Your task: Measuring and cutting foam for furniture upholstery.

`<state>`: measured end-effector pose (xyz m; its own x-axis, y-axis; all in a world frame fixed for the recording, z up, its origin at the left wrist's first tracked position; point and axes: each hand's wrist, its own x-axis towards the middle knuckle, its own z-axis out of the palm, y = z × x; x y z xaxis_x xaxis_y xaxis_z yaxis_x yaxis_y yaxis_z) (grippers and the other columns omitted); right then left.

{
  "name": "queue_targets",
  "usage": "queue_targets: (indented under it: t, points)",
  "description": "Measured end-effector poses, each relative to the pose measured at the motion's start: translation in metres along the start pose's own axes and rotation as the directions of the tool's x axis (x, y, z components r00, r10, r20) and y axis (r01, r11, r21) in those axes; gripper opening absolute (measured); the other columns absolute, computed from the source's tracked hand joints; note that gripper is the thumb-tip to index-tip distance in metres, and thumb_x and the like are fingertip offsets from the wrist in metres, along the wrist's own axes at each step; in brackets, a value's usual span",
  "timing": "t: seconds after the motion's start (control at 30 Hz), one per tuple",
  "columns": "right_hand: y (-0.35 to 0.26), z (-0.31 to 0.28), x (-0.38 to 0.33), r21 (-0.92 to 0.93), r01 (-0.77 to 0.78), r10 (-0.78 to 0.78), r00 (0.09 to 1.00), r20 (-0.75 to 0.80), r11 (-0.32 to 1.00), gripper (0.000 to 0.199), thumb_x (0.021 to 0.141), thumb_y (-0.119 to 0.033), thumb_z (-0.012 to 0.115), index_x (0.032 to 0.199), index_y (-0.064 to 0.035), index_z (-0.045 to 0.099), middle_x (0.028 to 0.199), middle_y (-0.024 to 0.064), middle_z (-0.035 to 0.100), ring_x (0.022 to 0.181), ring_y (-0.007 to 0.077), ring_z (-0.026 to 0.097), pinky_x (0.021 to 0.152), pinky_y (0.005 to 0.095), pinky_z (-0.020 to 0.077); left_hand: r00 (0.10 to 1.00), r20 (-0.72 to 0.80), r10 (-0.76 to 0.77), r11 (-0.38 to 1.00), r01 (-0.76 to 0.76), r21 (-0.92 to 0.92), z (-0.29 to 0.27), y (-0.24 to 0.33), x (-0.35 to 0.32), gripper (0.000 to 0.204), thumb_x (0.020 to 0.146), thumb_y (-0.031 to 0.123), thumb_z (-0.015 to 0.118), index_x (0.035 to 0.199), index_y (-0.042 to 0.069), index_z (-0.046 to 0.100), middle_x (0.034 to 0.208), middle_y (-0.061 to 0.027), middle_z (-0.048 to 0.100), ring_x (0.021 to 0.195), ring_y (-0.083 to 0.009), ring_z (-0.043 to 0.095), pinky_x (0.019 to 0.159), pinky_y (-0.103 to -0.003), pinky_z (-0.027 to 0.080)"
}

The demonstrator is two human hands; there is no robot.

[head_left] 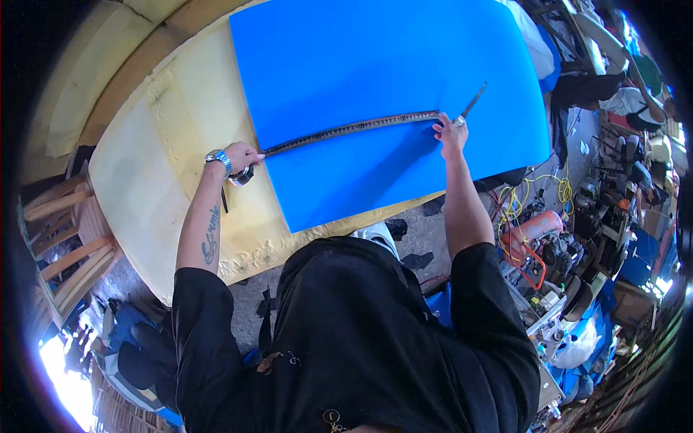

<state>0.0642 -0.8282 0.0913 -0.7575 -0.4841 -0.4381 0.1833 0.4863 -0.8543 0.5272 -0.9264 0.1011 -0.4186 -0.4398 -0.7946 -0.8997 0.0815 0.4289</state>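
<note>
Pinching closed, the left fingers (254,158) hold the tape (350,128), stretched between them and the curled right fingers (439,128), which hold a thin grey tool (474,99). If the pinch slips, the tape could slide crooked.

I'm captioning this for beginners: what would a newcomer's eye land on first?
Probably the bright blue sheet, which lies over the pale yellow slab and fills the upper middle. Next, the tape stretched across it, from the left hand at the sheet's left edge toward the right hand. Then perhaps the red tank on the floor at right.
</note>
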Motion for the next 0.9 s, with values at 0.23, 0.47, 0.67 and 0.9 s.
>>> queue_targets:
  t: [0.23, 0.47, 0.67, 0.9]
  points:
    - [0.009, 0.002, 0.011, -0.044, 0.138, -0.131, 0.983, 0.129, 0.989, 0.021, 0.071, -0.013, 0.066, 0.079, -0.0076, 0.048, 0.070, 0.0026, 0.058, 0.052, 0.0094, 0.054, 0.034, 0.0200, 0.0349, 0.998, -0.064, 0.017, 0.999, -0.014, 0.036, 0.002, 0.006, -0.004, 0.039, 0.079, 0.040, 0.050, 0.066, 0.003, 0.058, 0.056, -0.0088, 0.054, 0.050, -0.0158, 0.049, 0.049, -0.032, 0.039]
    - [0.014, 0.006, 0.020, -0.205, 0.136, -0.121, 0.989, 0.084, 0.969, 0.017, 0.069, -0.012, 0.068, 0.074, -0.0067, 0.052, 0.066, 0.0021, 0.057, 0.049, 0.0083, 0.053, 0.037, 0.0209, 0.0372, 0.993, -0.030, -0.115, 0.992, 0.113, -0.055, 0.001, 0.006, -0.016, 0.033, 0.078, 0.038, 0.053, 0.082, 0.006, 0.063, 0.073, -0.0112, 0.060, 0.067, -0.0206, 0.057, 0.062, -0.033, 0.044]
    - [0.015, 0.006, 0.018, -0.207, 0.168, -0.154, 0.985, 0.079, 0.964, 0.017, 0.069, -0.011, 0.068, 0.072, -0.0062, 0.052, 0.063, 0.0015, 0.055, 0.049, 0.0077, 0.052, 0.039, 0.0211, 0.0380, 0.985, -0.163, -0.062, 0.997, 0.053, -0.056, 0.013, -0.002, -0.021, 0.033, 0.080, 0.035, 0.051, 0.071, 0.004, 0.058, 0.056, -0.0086, 0.053, 0.052, -0.0164, 0.048, 0.053, -0.032, 0.039]
    - [0.020, 0.004, 0.016, -0.104, 0.219, -0.206, 0.971, 0.118, 0.970, 0.018, 0.069, -0.014, 0.068, 0.070, -0.0069, 0.052, 0.061, 0.0005, 0.053, 0.049, 0.0078, 0.049, 0.042, 0.0222, 0.0372, 0.980, -0.105, -0.166, 0.986, 0.165, -0.017, 0.008, 0.006, -0.025, 0.031, 0.079, 0.036, 0.050, 0.086, 0.008, 0.062, 0.076, -0.0125, 0.060, 0.071, -0.0242, 0.057, 0.066, -0.034, 0.044]
